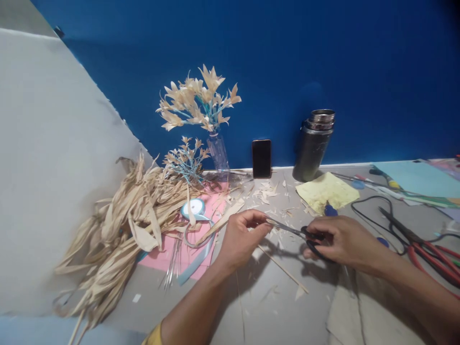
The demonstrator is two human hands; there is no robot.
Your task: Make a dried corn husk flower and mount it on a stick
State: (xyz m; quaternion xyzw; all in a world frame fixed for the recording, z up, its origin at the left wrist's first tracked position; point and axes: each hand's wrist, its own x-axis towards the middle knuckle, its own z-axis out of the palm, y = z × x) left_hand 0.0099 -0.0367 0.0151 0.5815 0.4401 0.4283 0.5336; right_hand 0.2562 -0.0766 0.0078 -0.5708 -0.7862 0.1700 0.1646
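My right hand [341, 239] grips a pair of black-handled scissors [292, 230], its fingers in the loops. The blades point left and reach the fingertips of my left hand [246, 235]. Those fingers are pinched on a small pale piece of dried corn husk [269, 221], mostly hidden by them. Below my hands a thin husk strip [283, 269] lies on the grey table. To the left a big heap of dried corn husks [118, 230] spreads over a pink sheet [161, 256], beside a roll of light blue ribbon [194, 207].
Husk flowers [201, 98] stand in a clear plastic bottle [218, 153] by the blue wall. A phone [261, 159] and a steel flask [314, 146] are at the back. Husk scraps lie around a yellow paper [327, 189]. Red-handled pliers [424, 249] rest at the right.
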